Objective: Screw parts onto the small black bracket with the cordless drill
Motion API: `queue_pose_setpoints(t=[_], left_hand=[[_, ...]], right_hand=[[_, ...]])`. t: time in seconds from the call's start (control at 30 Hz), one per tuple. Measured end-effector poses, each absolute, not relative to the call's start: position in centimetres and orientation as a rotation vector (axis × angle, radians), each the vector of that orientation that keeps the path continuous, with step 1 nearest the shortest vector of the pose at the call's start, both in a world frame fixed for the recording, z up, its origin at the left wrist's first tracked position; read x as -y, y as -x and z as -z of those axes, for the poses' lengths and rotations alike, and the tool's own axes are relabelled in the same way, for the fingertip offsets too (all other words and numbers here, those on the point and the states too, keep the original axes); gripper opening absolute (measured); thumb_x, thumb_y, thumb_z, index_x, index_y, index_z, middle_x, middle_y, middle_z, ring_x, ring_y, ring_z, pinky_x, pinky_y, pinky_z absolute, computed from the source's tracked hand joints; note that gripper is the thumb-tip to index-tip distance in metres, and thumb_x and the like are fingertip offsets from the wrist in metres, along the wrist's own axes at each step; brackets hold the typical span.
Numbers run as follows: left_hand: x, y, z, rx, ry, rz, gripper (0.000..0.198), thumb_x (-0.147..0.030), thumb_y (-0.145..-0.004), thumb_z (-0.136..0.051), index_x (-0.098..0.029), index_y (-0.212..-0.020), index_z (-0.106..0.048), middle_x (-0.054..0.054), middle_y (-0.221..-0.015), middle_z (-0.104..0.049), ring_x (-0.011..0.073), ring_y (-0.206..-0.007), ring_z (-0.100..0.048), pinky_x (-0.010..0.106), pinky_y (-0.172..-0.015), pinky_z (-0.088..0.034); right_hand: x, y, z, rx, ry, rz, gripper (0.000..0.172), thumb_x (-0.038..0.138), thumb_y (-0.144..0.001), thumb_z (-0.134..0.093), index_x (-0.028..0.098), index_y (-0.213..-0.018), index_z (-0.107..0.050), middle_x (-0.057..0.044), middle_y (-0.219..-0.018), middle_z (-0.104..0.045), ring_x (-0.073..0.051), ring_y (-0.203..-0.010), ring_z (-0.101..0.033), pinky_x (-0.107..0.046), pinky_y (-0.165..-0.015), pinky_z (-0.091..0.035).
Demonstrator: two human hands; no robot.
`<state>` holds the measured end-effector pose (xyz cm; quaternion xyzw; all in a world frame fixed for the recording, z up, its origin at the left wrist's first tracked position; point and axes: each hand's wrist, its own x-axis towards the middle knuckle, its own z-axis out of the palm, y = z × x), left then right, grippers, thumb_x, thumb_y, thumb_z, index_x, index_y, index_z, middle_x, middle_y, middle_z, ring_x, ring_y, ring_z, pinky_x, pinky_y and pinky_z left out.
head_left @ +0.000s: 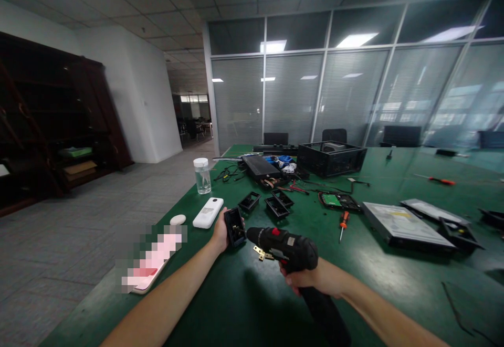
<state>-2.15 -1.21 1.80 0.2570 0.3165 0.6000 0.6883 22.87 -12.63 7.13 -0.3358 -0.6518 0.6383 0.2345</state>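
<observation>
My left hand (220,231) is closed round a small black plastic frame (235,226), held upright on its edge on the green table (244,294). My right hand (311,277) grips the handle of a black cordless drill (285,246) with a red button on top. The drill's nose points left, right against the frame. A small brass bracket (260,253) lies on the table just under the drill's nose.
Two more black frames (264,202) lie behind. A white remote-like device (208,212), a clear cup (202,176), a red-handled screwdriver (344,223), an optical drive (407,226), a green circuit board (333,200) and a black open chassis (331,159) are spread about the table.
</observation>
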Motion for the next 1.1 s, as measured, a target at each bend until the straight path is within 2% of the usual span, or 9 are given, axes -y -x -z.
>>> queue_pose_setpoints(t=[0.47,0.8,1.1], left_hand=[[1.0,2.3,-1.7,-0.720,-0.609,-1.283,0.044,-0.047,-0.079,-0.037,-0.008,-0.080,-0.058,0.012,-0.068,-0.063,0.0209,-0.060,-0.061,0.033,-0.055,-0.048],[0.3,2.7,-0.4,-0.736,-0.699,-1.283,0.052,-0.054,-0.077,-0.036,-0.007,-0.080,-0.059,0.014,-0.071,-0.064,0.0233,-0.063,-0.062,0.037,-0.059,-0.049],[0.2,2.5,-0.4,-0.721,-0.686,-1.356,0.047,-0.053,-0.077,-0.038,-0.010,-0.082,-0.058,0.012,-0.072,-0.064,0.0222,-0.062,-0.062,0.036,-0.055,-0.049]], right_hand=[[12.5,-23.0,-6.9,1.796,0.876,-1.701,0.022,0.032,-0.068,-0.063,0.014,-0.079,-0.055,0.003,-0.058,-0.053,-0.011,-0.052,-0.050,-0.023,-0.051,-0.037],[12.6,-22.7,-7.2,1.828,0.873,-1.685,0.022,0.030,-0.066,-0.064,0.014,-0.078,-0.054,0.003,-0.057,-0.052,-0.011,-0.052,-0.050,-0.023,-0.052,-0.038],[12.9,-22.5,-7.4,1.847,0.916,-1.652,0.022,0.031,-0.066,-0.064,0.014,-0.076,-0.054,0.003,-0.057,-0.052,-0.011,-0.051,-0.050,-0.023,-0.052,-0.037]])
